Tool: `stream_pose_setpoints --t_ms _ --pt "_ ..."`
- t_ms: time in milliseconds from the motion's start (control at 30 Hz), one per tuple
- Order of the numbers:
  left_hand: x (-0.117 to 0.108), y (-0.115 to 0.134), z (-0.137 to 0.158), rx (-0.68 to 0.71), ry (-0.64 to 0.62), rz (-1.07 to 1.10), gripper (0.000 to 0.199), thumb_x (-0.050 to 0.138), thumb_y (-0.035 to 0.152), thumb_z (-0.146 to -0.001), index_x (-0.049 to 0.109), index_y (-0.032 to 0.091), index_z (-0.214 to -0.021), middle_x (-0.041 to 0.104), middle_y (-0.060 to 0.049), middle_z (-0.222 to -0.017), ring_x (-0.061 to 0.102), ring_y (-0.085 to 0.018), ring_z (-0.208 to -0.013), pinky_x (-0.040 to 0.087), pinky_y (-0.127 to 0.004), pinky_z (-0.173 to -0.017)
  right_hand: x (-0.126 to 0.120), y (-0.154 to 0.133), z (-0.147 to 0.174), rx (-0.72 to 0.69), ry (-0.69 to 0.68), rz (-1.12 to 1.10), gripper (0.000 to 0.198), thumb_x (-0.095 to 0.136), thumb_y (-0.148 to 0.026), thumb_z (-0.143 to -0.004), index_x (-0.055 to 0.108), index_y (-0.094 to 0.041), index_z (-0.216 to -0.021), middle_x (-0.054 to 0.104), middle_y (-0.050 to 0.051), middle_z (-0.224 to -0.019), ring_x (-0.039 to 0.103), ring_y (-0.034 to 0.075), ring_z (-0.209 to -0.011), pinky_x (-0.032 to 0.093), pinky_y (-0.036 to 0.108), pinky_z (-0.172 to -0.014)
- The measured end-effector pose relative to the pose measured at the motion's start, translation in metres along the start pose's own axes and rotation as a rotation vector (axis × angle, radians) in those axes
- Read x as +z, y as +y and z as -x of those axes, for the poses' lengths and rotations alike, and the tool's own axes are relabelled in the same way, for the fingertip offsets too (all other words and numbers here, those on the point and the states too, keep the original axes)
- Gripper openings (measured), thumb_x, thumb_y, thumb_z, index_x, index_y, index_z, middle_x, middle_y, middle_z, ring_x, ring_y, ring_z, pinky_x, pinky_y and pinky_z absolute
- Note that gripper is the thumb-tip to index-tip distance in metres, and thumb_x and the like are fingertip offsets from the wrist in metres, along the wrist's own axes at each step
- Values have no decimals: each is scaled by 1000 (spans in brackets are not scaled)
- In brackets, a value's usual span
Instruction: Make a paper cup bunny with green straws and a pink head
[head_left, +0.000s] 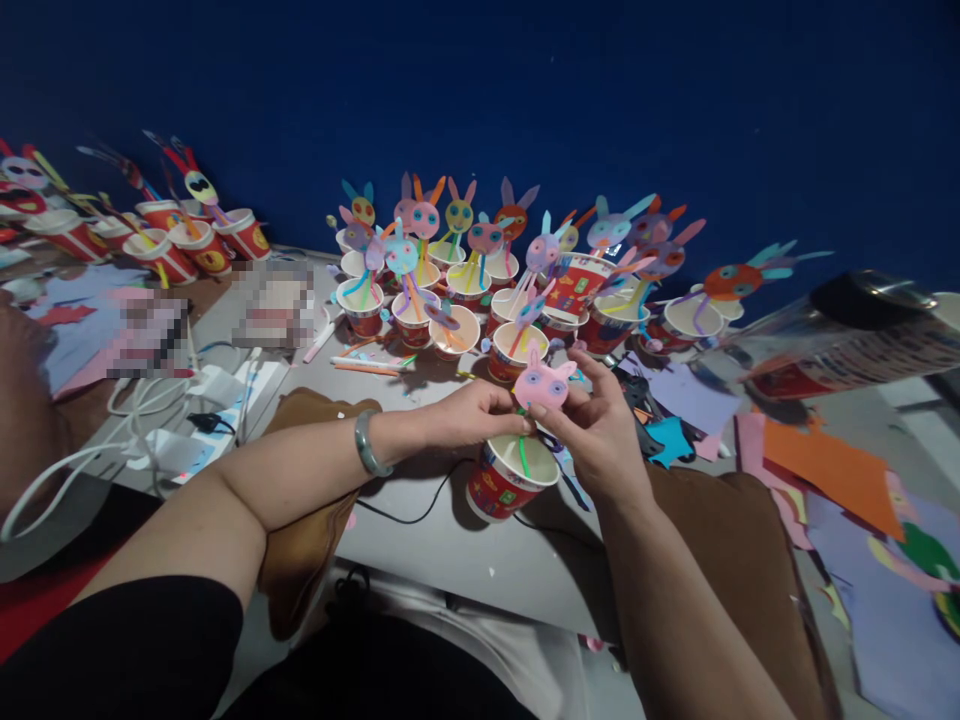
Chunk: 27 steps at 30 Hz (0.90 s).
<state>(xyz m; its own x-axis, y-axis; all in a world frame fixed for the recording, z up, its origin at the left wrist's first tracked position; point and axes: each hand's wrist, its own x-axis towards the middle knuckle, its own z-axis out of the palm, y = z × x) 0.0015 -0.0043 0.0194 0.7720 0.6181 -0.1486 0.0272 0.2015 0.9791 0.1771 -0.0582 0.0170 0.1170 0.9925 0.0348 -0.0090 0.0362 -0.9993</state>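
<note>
Above a red paper cup (pixel 514 485) near the table's front edge is a pink paper rabbit head (pixel 541 388) with round purple eyes and two ears. A green stem (pixel 523 455) runs down from it into the cup. My left hand (pixel 487 415), with a bangle at its wrist, pinches at the head's lower left, by the top of the stem. My right hand (pixel 600 425) grips the head from the right, thumb in front and fingers behind. The cup stands on the table, slightly tilted in view, and neither hand wraps around it.
Several finished cups with paper rabbits (pixel 426 220) crowd the back against a blue wall (pixel 480 90). A clear plastic container (pixel 847 335) lies at right, near orange paper (pixel 832 470) and scraps. Leftward are white cables with a power strip (pixel 232 405), more red cups (pixel 196 248) and another person's arm (pixel 26 400).
</note>
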Motion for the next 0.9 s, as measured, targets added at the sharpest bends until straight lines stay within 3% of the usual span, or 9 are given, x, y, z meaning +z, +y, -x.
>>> stream_pose_setpoints --t_ms 333,900 --pt "-1 -8 -2 37 8 -126 33 74 42 -77 64 11 -74 58 1 -68 49 -8 -61 36 -21 -57 0 3 0 12 -12 31 87 90 -45 -67 43 -31 -139 78 5 -96 73 24 -80 58 39 -72" --pt "-2 -8 -1 38 -13 -183 34 68 45 -79 62 12 -74 55 1 -69 46 -9 -64 37 -22 -59 -2 7 -2 -42 -21 81 79 84 -46 -74 44 -30 -141 78 6 -99 75 25 -84 59 39 -73"
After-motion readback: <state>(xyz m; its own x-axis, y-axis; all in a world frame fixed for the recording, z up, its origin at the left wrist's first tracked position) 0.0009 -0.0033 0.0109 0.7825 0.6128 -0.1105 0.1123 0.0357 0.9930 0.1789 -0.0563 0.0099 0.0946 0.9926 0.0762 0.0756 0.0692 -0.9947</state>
